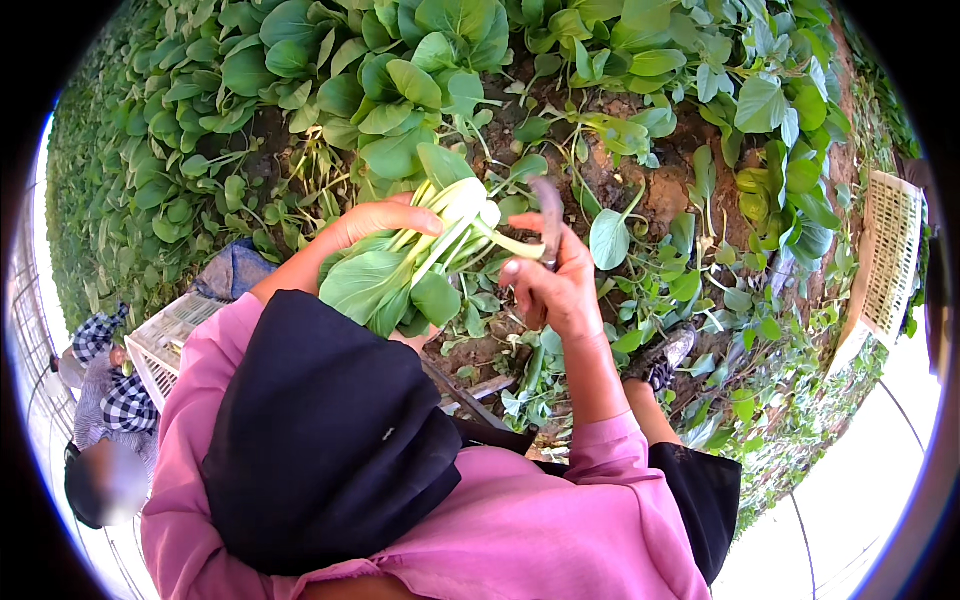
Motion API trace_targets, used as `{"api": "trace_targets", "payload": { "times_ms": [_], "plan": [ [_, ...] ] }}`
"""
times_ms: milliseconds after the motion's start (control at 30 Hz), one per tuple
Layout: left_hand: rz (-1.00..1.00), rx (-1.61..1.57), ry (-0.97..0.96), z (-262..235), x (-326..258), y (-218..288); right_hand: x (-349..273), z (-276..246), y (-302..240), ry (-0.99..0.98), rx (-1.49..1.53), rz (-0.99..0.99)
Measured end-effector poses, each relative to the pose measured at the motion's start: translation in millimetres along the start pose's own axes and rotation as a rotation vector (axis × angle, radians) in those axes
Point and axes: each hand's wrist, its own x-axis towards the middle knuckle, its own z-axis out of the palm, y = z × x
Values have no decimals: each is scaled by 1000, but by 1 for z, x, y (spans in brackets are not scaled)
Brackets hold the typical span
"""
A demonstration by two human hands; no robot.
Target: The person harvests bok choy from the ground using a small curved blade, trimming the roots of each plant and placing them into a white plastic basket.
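Black cloth (330, 440) fills the near foreground, with pink clothing (560, 510) around it. Beyond, the left hand (378, 222) grips a head of leafy greens (395, 275) held above the planted bed (672, 190), its base pointing up and toward the right hand (555, 280). That one closes around a dark curved tool (549, 215), probably a blade, though blur hides its edge. One stalk (513, 243) juts from the base toward it. Good trimming here would want a steady left grip, thumb well clear of the tool, and a parting close to the base that spares neighbouring stalks. The head looks fresh: broad smooth leaves, thick whitish stalks tightly bunched.
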Motion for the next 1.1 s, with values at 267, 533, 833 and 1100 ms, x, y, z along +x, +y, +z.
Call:
{"api": "trace_targets", "payload": {
  "times_ms": [267, 533, 833, 1100],
  "plan": [
    [-123, 60, -131, 24, 1, 11, 44, -96, -30, 296, 371, -362],
    [293, 1672, 115, 43, 17, 30, 55, -51, 5, 422, -402, -169],
    [355, 2178, 512, -34, 17, 50, 142, 32, 70, 66, -447, 122],
    [637, 2147, 477, -56, 18, 52, 181, 48, 79, 61, -465, 223]
  ]
}}
